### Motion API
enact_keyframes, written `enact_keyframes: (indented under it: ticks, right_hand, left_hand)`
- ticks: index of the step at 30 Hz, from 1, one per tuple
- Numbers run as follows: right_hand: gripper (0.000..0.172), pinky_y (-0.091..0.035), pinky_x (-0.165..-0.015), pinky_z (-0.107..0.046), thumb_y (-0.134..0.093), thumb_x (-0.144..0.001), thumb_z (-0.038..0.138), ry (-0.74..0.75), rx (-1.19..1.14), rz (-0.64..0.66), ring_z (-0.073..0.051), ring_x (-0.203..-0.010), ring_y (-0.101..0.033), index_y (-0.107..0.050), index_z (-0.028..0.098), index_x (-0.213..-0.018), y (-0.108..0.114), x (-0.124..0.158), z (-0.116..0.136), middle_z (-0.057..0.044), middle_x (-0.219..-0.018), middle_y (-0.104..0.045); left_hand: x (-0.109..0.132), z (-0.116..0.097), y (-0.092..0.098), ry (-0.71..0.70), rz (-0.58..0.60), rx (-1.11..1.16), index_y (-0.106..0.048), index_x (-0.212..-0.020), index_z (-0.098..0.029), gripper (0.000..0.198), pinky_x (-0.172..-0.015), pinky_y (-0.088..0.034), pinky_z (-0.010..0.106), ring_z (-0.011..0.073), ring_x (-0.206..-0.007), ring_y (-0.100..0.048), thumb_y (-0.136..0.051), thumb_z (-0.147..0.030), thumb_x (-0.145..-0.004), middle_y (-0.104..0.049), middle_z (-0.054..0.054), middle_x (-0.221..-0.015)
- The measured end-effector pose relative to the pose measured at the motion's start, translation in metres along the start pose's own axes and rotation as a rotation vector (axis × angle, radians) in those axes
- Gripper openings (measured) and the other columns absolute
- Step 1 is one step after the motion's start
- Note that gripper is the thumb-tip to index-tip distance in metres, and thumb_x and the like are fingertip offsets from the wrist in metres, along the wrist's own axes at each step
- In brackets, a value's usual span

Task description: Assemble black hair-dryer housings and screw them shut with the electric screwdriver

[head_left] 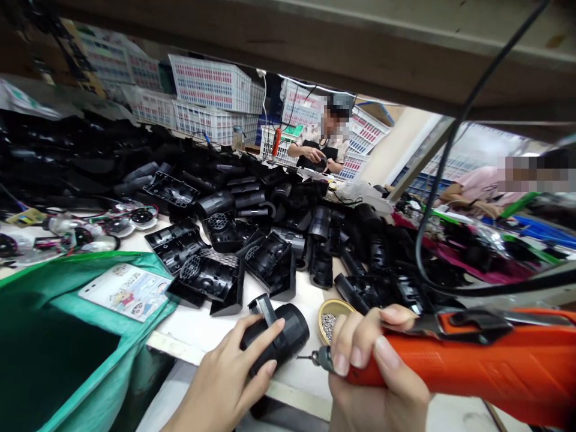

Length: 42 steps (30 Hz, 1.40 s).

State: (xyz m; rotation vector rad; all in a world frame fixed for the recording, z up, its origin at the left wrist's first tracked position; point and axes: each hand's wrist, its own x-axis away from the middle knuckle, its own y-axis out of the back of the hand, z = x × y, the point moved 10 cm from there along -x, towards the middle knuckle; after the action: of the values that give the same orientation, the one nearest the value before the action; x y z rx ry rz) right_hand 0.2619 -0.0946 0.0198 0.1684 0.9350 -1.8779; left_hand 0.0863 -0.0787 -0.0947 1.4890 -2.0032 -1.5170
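My left hand (234,372) is wrapped round a black cylindrical plastic housing (288,330) at the near edge of the white bench. My right hand (373,360) grips an orange electric screwdriver (472,366) lying almost level, its bit tip (306,358) touching the housing's side. A small gold tin of screws (332,318) sits just behind the bit.
A heap of black plastic shells (252,240) covers the bench behind. A green bag (67,336) with a printed card (126,291) lies at left, wired motor parts (90,231) beyond it. A black cable (432,198) hangs at right. Other people work across the bench, by white crates (207,84).
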Motion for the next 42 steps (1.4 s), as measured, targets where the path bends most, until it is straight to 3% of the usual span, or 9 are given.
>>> enact_keyframes:
  ticks: [9, 21, 34, 38, 42]
  right_hand:
    - [0.016, -0.040, -0.043, -0.021, -0.062, -0.086, 0.019, -0.010, -0.044, -0.008, -0.009, -0.039, -0.048, -0.066, 0.022, -0.101, -0.017, -0.006, -0.015, 0.009, -0.054, -0.053]
    - [0.016, -0.041, -0.044, -0.021, -0.063, -0.086, 0.017, 0.007, 0.016, -0.003, -0.009, -0.038, -0.048, -0.064, 0.021, -0.101, -0.020, -0.006, -0.022, 0.009, -0.055, -0.054]
    - [0.015, -0.041, -0.043, -0.020, -0.061, -0.086, 0.016, 0.000, 0.042, 0.013, -0.008, -0.038, -0.048, -0.063, 0.020, -0.101, -0.022, -0.009, -0.026, 0.009, -0.055, -0.054]
    - [0.013, -0.040, -0.042, -0.020, -0.061, -0.087, 0.014, -0.031, 0.078, 0.045, -0.007, -0.037, -0.048, -0.062, 0.021, -0.098, -0.030, -0.011, -0.030, 0.010, -0.056, -0.053]
    - [0.011, -0.038, -0.039, -0.021, -0.063, -0.090, 0.015, -0.051, 0.211, 0.157, -0.007, -0.038, -0.046, -0.060, 0.024, -0.097, -0.042, -0.008, -0.037, 0.010, -0.059, -0.050]
  left_hand:
    - [0.002, -0.004, 0.000, -0.014, -0.013, -0.036, -0.042, -0.156, -0.042, 0.052, -0.081, -0.066, 0.032, 0.0243, -0.112, -0.075, -0.048, -0.035, -0.104, -0.063, 0.008, -0.137]
    - [0.003, 0.000, -0.006, 0.007, 0.029, -0.024, -0.039, -0.157, -0.043, 0.053, -0.080, -0.067, 0.032, 0.0244, -0.114, -0.074, -0.049, -0.038, -0.105, -0.060, 0.008, -0.137]
    - [-0.001, -0.010, 0.007, -0.060, -0.092, -0.054, -0.047, -0.152, -0.036, 0.046, -0.071, -0.068, 0.032, 0.0245, -0.105, -0.078, -0.038, -0.041, -0.107, -0.065, 0.011, -0.128]
    - [0.000, -0.010, 0.004, -0.052, -0.081, -0.049, -0.045, -0.153, -0.037, 0.047, -0.071, -0.068, 0.033, 0.0256, -0.104, -0.077, -0.040, -0.042, -0.107, -0.064, 0.012, -0.129]
    - [-0.003, -0.008, 0.001, -0.014, -0.035, 0.005, -0.048, -0.152, -0.035, 0.047, -0.078, -0.068, 0.040, 0.0291, -0.108, -0.076, -0.046, -0.039, -0.105, -0.063, 0.013, -0.129]
